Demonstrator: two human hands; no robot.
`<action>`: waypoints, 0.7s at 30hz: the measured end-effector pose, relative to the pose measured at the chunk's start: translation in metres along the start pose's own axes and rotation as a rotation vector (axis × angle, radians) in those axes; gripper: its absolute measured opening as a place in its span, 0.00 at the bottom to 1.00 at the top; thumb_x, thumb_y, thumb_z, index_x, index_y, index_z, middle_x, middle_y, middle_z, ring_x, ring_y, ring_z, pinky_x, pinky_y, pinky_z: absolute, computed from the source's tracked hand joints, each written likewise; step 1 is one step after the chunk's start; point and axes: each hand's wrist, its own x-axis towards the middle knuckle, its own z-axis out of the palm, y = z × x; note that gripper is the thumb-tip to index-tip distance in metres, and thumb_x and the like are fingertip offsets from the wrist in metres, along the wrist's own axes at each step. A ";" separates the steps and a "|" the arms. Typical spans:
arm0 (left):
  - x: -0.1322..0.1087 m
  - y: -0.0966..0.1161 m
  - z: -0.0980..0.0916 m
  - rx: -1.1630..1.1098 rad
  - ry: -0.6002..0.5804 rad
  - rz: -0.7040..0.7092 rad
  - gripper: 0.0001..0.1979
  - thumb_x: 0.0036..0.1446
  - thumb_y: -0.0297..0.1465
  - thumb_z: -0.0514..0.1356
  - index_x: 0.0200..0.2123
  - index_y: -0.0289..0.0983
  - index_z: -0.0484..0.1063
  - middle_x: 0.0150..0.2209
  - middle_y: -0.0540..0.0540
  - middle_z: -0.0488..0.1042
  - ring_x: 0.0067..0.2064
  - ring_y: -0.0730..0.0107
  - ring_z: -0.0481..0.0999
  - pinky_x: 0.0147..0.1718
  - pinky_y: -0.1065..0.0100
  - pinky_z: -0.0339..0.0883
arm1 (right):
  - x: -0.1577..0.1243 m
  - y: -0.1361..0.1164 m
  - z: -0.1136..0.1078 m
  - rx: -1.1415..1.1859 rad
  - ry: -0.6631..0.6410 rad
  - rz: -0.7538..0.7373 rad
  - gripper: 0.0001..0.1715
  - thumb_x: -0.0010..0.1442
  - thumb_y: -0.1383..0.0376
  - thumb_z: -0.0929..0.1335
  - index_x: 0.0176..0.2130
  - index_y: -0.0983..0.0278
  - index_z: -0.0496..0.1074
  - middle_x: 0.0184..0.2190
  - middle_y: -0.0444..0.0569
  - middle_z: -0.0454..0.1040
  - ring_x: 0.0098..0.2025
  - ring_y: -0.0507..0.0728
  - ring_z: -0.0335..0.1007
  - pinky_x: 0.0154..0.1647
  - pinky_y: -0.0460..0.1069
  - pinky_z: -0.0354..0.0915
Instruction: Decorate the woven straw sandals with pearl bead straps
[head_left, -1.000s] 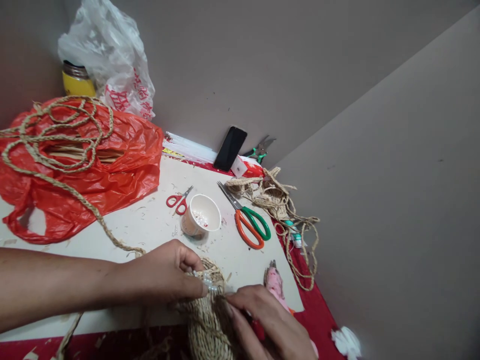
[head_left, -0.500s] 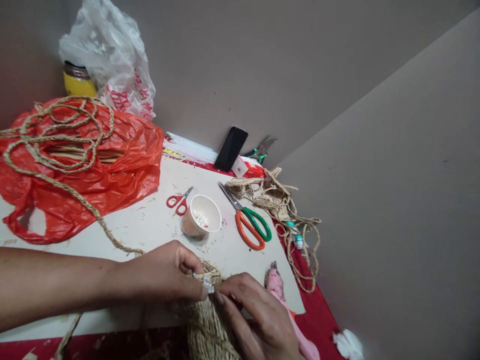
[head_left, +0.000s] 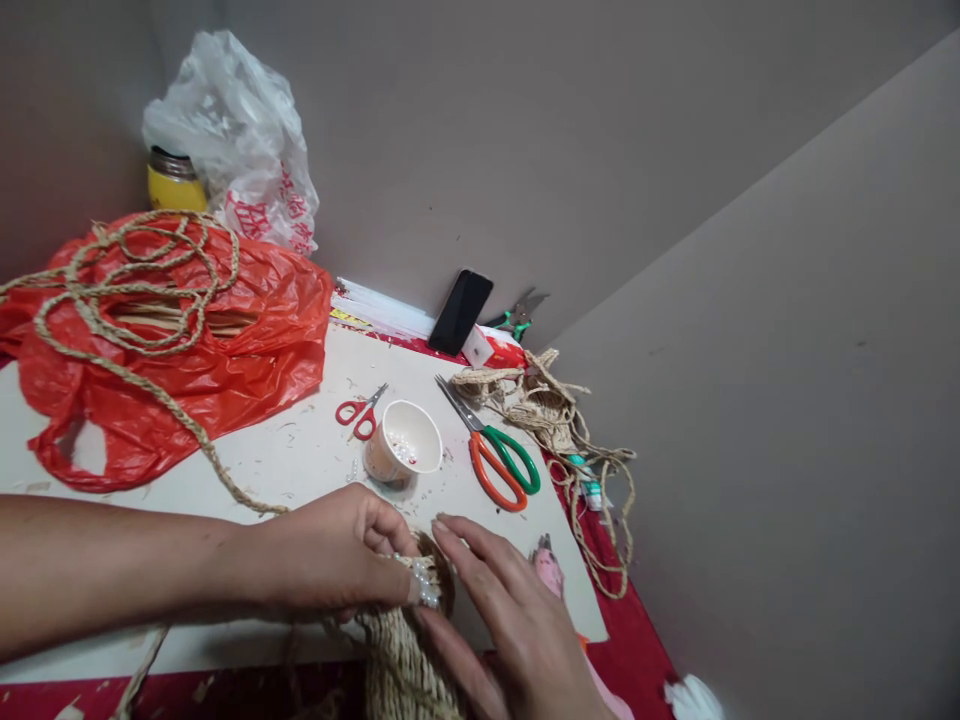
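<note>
A woven straw piece (head_left: 405,655) lies at the near edge of the white board (head_left: 315,450). My left hand (head_left: 337,555) comes in from the left, its fingers pinched on a short string of white beads (head_left: 426,585) at the rim of the straw piece. My right hand (head_left: 510,630) rests on the straw piece beside it, fingers stretched out flat and pointing away from me, touching the rim. A braided straw rope (head_left: 187,425) runs from the straw piece back to a coil on the red bag.
A small white cup (head_left: 405,450) with beads stands just beyond my hands, red scissors (head_left: 358,412) to its left, orange-green scissors (head_left: 499,455) to its right. A pink glue gun (head_left: 549,568), a straw tangle (head_left: 555,415), a phone (head_left: 460,310), a red bag (head_left: 187,350) and walls surround.
My right hand has gone from pinching at the rim to lying flat with fingers stretched forward. My left hand has kept its pinch on the beads. The view has shifted slightly.
</note>
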 end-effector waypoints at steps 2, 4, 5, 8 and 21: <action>0.000 0.003 0.001 -0.021 0.030 0.011 0.09 0.43 0.29 0.60 0.32 0.37 0.67 0.15 0.61 0.62 0.14 0.81 0.56 0.12 0.78 0.50 | 0.004 0.000 0.003 0.014 -0.028 0.013 0.24 0.60 0.67 0.66 0.56 0.65 0.62 0.51 0.58 0.71 0.49 0.63 0.72 0.45 0.56 0.71; -0.001 0.006 0.002 -0.022 0.060 0.024 0.11 0.44 0.30 0.60 0.34 0.38 0.65 0.15 0.61 0.63 0.13 0.80 0.57 0.13 0.77 0.52 | 0.006 0.001 0.005 0.053 -0.030 0.023 0.21 0.59 0.69 0.65 0.53 0.63 0.64 0.50 0.57 0.71 0.48 0.61 0.72 0.45 0.55 0.71; -0.001 0.007 0.002 -0.014 0.063 0.036 0.11 0.46 0.32 0.59 0.35 0.38 0.65 0.14 0.60 0.64 0.13 0.80 0.57 0.13 0.77 0.52 | 0.007 0.001 0.005 0.080 -0.020 0.029 0.20 0.59 0.70 0.64 0.52 0.63 0.64 0.49 0.56 0.71 0.47 0.60 0.72 0.45 0.53 0.71; -0.003 0.011 0.002 0.039 0.057 0.098 0.13 0.52 0.40 0.58 0.36 0.37 0.65 0.11 0.59 0.62 0.12 0.78 0.58 0.13 0.77 0.50 | 0.009 0.002 0.004 0.189 0.035 0.032 0.17 0.59 0.72 0.63 0.48 0.61 0.66 0.46 0.53 0.70 0.46 0.57 0.72 0.45 0.49 0.70; -0.018 0.006 0.001 0.853 0.475 1.061 0.16 0.50 0.26 0.61 0.44 0.35 0.67 0.41 0.43 0.75 0.42 0.63 0.72 0.44 0.61 0.66 | 0.008 0.003 0.019 0.460 0.338 0.312 0.12 0.50 0.75 0.64 0.35 0.61 0.65 0.39 0.48 0.67 0.33 0.52 0.68 0.26 0.43 0.64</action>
